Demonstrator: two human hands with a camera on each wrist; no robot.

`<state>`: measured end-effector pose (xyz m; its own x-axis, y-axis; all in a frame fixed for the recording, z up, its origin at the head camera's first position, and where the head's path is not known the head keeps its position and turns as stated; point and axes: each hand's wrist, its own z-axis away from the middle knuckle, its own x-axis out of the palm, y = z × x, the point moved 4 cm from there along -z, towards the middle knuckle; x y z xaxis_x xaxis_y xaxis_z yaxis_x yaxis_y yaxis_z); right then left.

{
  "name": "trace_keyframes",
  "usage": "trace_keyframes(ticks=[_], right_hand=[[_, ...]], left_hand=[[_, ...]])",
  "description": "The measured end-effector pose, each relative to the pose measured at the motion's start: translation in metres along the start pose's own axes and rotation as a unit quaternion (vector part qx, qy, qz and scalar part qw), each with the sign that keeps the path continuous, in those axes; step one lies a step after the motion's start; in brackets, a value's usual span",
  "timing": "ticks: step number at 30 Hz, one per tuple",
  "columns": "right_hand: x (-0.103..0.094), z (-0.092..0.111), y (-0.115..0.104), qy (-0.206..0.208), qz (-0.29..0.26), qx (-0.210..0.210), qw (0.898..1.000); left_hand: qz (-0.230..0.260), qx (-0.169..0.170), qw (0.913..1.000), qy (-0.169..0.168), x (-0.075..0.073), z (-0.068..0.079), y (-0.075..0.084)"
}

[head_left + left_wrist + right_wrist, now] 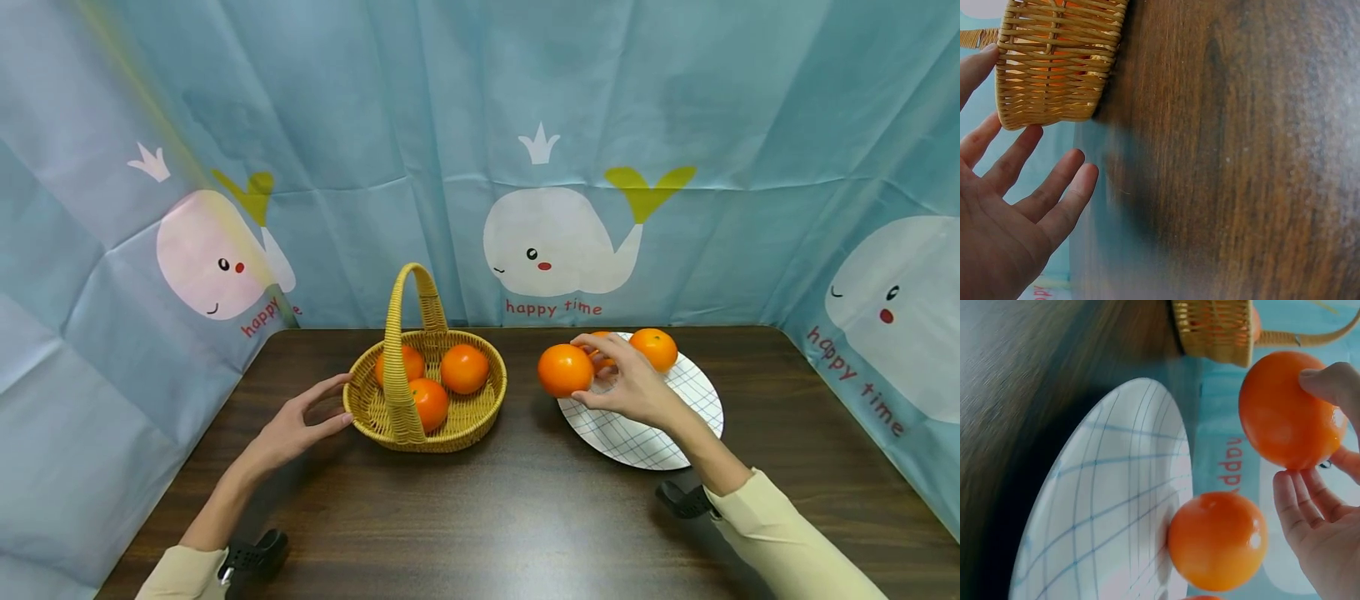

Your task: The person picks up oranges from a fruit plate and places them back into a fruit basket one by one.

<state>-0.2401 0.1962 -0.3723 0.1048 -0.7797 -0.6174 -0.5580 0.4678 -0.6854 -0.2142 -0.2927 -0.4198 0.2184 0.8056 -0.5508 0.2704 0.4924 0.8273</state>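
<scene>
My right hand [633,385] holds an orange [566,371] between thumb and fingers, raised over the left side of a white plate [637,442] with blue grid lines. On that plate sits another orange [653,350]; one more is partly hidden behind my right hand. My left hand [294,425] has its fingers spread, the thumb and fingertips at the left rim of a yellow wicker basket [435,446]. Inside the basket lie three oranges [464,369]. In the left wrist view, the thumb and two fingertips meet the basket wall [1054,75], the other fingers apart from it.
The basket's tall arched handle [397,350] rises above the fruit. Both things stand on a dark wooden table [480,533]. A light blue curtain [360,125] with white whales hangs right behind the table and along both sides.
</scene>
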Motion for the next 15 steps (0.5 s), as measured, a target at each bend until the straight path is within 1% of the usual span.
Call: trace_keyframes(ticks=[5, 10, 15], right_hand=[[0.006, -0.008, -0.005, -0.001, -0.015, 0.002, 1.0], [0.013, -0.018, -0.011, -0.005, -0.026, -0.007, 1.0], [0.02, -0.027, -0.018, -0.009, -0.038, -0.014, 0.999]], left_hand=[[-0.001, 0.0, 1.0, 0.0, 0.001, 0.001, 0.002], [0.001, -0.011, 0.9999, -0.001, 0.001, 0.0, 0.002], [0.0, -0.011, 0.9999, -0.001, 0.0, 0.0, 0.002]])
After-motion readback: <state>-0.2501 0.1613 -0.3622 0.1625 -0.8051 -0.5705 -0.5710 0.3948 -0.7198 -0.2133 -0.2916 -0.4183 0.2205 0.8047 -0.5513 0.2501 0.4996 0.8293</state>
